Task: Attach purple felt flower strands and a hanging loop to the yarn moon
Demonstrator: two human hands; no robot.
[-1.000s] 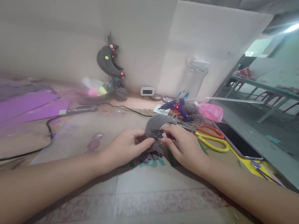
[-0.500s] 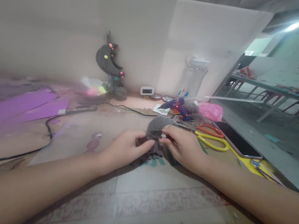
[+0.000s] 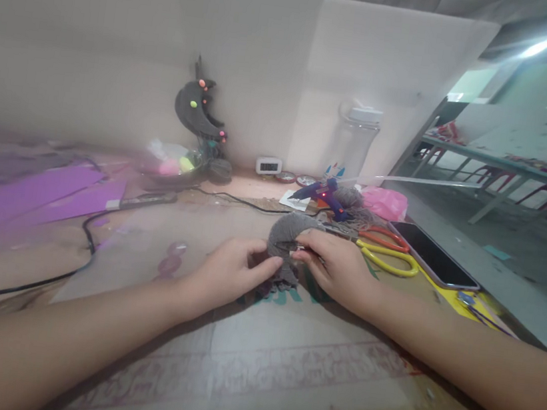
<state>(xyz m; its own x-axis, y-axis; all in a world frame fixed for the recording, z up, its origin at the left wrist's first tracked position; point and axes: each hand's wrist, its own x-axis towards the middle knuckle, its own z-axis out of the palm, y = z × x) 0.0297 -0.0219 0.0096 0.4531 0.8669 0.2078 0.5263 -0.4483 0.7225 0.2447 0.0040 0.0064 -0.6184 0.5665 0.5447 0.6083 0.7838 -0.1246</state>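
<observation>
A grey yarn-covered craft piece [image 3: 286,233] with a domed top stands on the worktable, a frilly grey edge at its foot. My left hand [image 3: 229,273] grips its left side, fingers curled round it. My right hand [image 3: 338,267] pinches the piece from the right, thumb and forefinger pressed together at its middle on something small that I cannot make out.
Behind the piece lie a blue glue gun [image 3: 322,195], loose grey yarn [image 3: 354,205], orange and yellow scissors [image 3: 388,250], a phone [image 3: 435,256] and a pink bag [image 3: 384,203]. A black cable [image 3: 88,234] crosses the left side by purple foam sheets [image 3: 27,196]. A dark crescent ornament [image 3: 198,111], small clock [image 3: 268,165] and bottle [image 3: 356,145] stand at the wall.
Both hands have stayed on the grey piece with only small shifts of the fingers. The piece sits a little lower against my left hand.
</observation>
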